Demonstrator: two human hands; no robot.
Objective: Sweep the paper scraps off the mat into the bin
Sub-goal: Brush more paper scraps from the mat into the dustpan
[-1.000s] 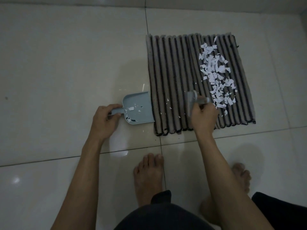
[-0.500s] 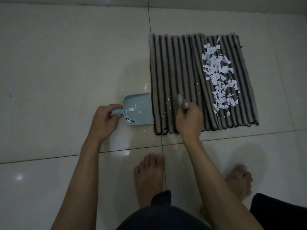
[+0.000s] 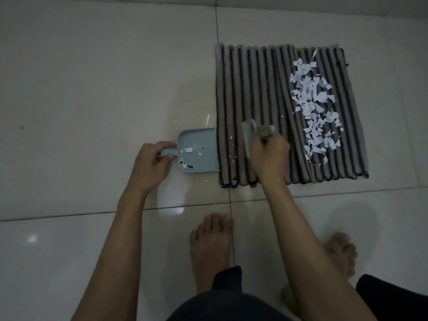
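The right hand point(image 3: 269, 156) is gripping a small grey brush point(image 3: 249, 137) on the striped ribbed mat point(image 3: 261, 89), while the left hand point(image 3: 150, 165) is pinching the handle of the pale blue plastic dustpan point(image 3: 199, 151).

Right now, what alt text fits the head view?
A person's right hand sweeps a small brush across a striped mat toward a blue dustpan held by the left hand; most paper scraps lie on the mat's right side.

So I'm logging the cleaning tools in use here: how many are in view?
2. A blue dustpan sits on the floor against the mat's left edge, handle held by the left hand. A small brush is gripped by the right hand over the mat.
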